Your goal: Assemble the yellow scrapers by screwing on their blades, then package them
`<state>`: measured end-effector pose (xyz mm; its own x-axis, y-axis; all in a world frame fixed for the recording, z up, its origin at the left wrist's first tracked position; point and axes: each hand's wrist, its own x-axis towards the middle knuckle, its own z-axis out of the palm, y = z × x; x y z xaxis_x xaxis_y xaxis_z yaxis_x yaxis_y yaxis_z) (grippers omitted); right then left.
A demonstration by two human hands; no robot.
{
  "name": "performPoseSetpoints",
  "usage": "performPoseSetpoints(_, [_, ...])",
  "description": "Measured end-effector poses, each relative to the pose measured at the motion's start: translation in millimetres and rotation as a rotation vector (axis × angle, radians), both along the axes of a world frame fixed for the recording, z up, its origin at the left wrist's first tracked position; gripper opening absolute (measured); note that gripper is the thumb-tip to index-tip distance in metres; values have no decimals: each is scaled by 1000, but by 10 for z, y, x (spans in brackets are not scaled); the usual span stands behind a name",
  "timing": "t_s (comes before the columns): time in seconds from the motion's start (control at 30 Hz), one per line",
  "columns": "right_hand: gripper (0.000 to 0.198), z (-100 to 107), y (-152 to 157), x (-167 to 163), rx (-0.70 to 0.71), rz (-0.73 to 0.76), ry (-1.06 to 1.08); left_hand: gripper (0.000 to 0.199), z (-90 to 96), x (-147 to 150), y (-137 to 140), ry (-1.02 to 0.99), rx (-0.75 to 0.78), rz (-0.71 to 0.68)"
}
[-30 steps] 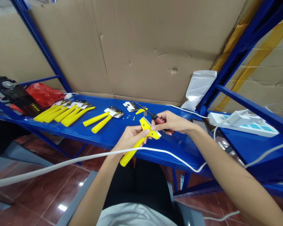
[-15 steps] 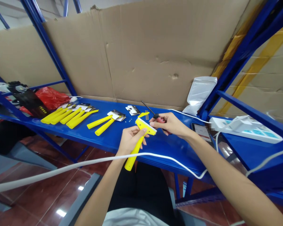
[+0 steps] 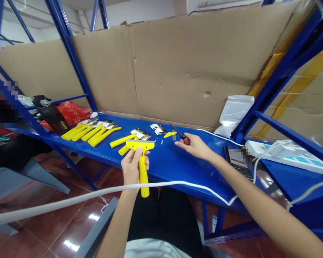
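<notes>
My left hand (image 3: 131, 166) is closed round a yellow scraper (image 3: 143, 172) just under its wide head, the handle pointing down past the table's front edge. A screwdriver (image 3: 185, 139) with a dark red handle is gripped in my right hand (image 3: 197, 146), its thin shaft pointing up and left. Just left of that hand, a small yellow piece (image 3: 170, 134) lies beside a flat blade (image 3: 174, 136) on the blue table (image 3: 177, 165). Several small screws (image 3: 162, 142) are scattered nearby. Behind the held scraper lie two more yellow handles (image 3: 121, 141) with printed cards.
Several yellow scrapers (image 3: 88, 133) with cards lie in a row at left, near a red bag (image 3: 72, 111). A folded card (image 3: 158, 129) lies at the back. On the right are a phone (image 3: 235, 157) and a power strip (image 3: 290, 157). A white cable (image 3: 161, 184) crosses in front.
My left hand has moved left with the scraper, away from my right hand, and turned its head nearly level. My right hand still grips the screwdriver. The view has shifted a little.
</notes>
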<state>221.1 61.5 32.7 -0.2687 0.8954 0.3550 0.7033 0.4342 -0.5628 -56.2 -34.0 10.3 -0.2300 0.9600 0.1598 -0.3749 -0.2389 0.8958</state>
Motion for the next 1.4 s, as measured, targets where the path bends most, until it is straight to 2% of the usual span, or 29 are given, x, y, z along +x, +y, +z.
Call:
performPoseSetpoints(0.1, [18, -28, 156, -242, -16, 109, -208, 46, -74, 41, 21, 10, -3, -7])
performPoseSetpoints(0.23, [17, -63, 350, -530, 9, 140, -262, 47, -148, 84, 80, 68, 23, -39])
performPoseSetpoints(0.33, [12, -122, 418, -621, 4, 161, -265, 46, -165, 80, 104, 128, 23, -85])
performPoseSetpoints(0.57, [14, -278, 443, -614, 14, 216, -164, 44, -205, 92, 95, 236, 44, -51])
performPoseSetpoints(0.83, [7, -362, 490, -600, 39, 219, -83, 46, -148, 129, 60, 256, 49, -41])
performPoseSetpoints(1.07, [6, -345, 485, -592, 40, 237, -107, 46, -173, 112, 68, 260, 35, -62])
performPoseSetpoints(1.4, [17, -240, 423, -492, 19, 273, -175, 45, -195, 93, 108, 290, 29, -93])
